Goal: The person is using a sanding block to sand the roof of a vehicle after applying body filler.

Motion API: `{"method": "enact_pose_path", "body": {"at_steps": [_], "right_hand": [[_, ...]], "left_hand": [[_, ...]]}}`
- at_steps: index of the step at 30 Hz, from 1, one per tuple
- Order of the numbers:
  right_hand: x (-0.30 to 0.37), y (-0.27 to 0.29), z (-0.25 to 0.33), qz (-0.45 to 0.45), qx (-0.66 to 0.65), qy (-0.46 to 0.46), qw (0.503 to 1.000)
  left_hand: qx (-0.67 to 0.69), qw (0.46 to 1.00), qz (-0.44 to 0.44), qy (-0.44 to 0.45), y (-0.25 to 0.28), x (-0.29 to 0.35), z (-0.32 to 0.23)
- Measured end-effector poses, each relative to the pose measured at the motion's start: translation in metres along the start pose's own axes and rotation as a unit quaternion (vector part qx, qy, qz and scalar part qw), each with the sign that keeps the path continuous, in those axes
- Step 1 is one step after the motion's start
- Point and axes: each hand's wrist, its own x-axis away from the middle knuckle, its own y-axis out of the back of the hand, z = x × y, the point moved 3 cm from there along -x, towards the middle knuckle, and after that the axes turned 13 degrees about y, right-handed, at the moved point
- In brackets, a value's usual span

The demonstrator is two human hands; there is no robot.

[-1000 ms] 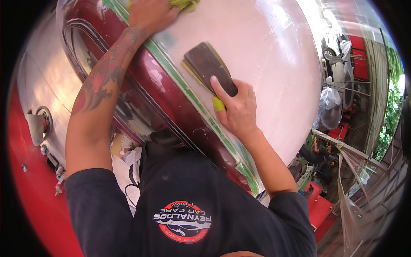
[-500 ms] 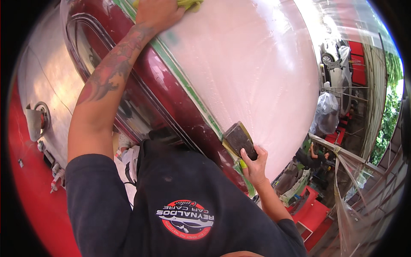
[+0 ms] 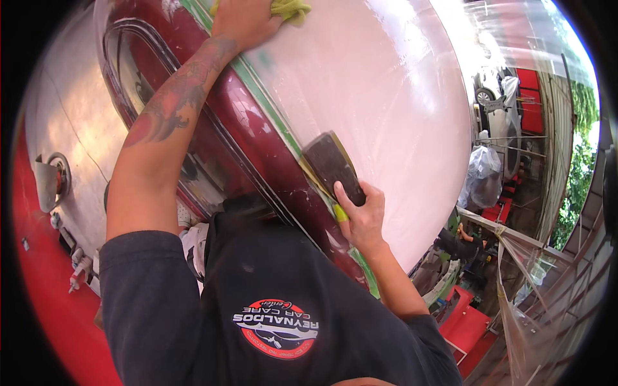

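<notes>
A dark sanding block (image 3: pixel 331 161) with a yellowish edge lies against the pale pink car roof (image 3: pixel 386 122), close to its green tape border. My right hand (image 3: pixel 362 212) grips the block's near end, thumb on top; a yellow-green wrap shows on one finger. At the far edge, my left hand (image 3: pixel 248 24) rests on the roof with a yellow-green cloth (image 3: pixel 291 9) under its fingers. The green masking tape (image 3: pixel 267 106) runs between the pink surface and the maroon side (image 3: pixel 241 122) of the car.
A side window (image 3: pixel 138 71) with dark trim lies left of the roof. Beyond, at right, are a white car (image 3: pixel 499 96), a plastic-wrapped bundle (image 3: pixel 483 174) and another person (image 3: pixel 460 243). Hanging clear plastic (image 3: pixel 521 309) and a red bench-like piece (image 3: pixel 463 321) stand lower right.
My right hand has slid the sanding block up and left along the tape edge. My left hand, still on the cloth, has shifted slightly right in view.
</notes>
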Motion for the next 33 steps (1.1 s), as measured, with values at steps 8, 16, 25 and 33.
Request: {"method": "enact_pose_path", "body": {"at_steps": [8, 16, 25, 33], "right_hand": [[0.043, 0.017, -0.004, 0.038, -0.047, -0.032, 0.998], [-0.152, -0.009, 0.003, -0.010, -0.024, 0.019, 0.999], [0.108, 0.032, -0.008, 0.070, -0.013, -0.044, 0.996], [-0.171, -0.010, -0.041, -0.028, -0.005, 0.007, 1.000]], "left_hand": [[-0.022, 1.000, -0.002, -0.001, 0.010, 0.002, -0.010], [0.031, 0.999, 0.028, 0.010, -0.001, -0.005, -0.007], [-0.001, 1.000, 0.023, 0.014, 0.008, 0.002, -0.009], [0.022, 1.000, 0.010, -0.002, 0.011, -0.003, -0.014]]}}
